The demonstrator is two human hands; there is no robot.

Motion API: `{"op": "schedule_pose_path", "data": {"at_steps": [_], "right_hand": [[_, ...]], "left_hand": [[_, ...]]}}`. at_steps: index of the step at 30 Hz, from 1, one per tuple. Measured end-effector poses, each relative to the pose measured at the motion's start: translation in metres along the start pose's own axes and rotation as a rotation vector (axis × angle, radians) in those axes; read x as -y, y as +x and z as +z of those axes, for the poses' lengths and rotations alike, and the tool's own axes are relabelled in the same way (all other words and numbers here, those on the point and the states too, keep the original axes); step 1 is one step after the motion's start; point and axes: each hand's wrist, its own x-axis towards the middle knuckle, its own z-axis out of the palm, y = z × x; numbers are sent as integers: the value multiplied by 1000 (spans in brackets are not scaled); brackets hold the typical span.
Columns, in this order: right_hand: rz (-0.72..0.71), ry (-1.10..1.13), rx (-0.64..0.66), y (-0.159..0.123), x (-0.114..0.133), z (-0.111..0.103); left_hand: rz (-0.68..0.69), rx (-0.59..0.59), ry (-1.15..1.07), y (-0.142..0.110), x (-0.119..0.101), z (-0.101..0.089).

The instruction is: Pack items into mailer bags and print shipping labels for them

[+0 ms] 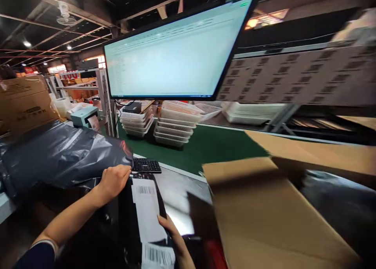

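Observation:
My left hand [114, 181] is closed over the top left edge of a black poly mailer parcel [127, 222] that lies on the counter in front of me. A white shipping label with barcodes [148, 212] runs down the parcel. My right hand [173, 231] presses its fingers against the right edge of the parcel, beside the label. A pile of dark grey plastic mailer bags [55, 153] lies just left of my left hand.
A large monitor [176, 51] hangs above a keyboard [146, 165]. An open cardboard box [276, 210] fills the right side. Stacks of white baskets [173, 124] stand on a green belt [205, 147]. A label printer [84, 116] and cartons [25, 102] stand left.

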Motion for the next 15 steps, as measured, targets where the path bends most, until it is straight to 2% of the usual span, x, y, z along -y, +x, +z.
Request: {"op": "schedule_pose_path", "data": {"at_steps": [6,11,13,15], "right_hand": [[-28,14,24,-13,-15,-8],[-59,-39,39,-1,-19,-8],[-55,-63,37,7,-21,-9],[-42,-55,2,15,-25,-15]], "left_hand": [[331,129,-111,24,-5,33],[408,237,34,50,-24,48],[479,303,85,49,-28,52],[515,321,105,39,-26,57]]}}
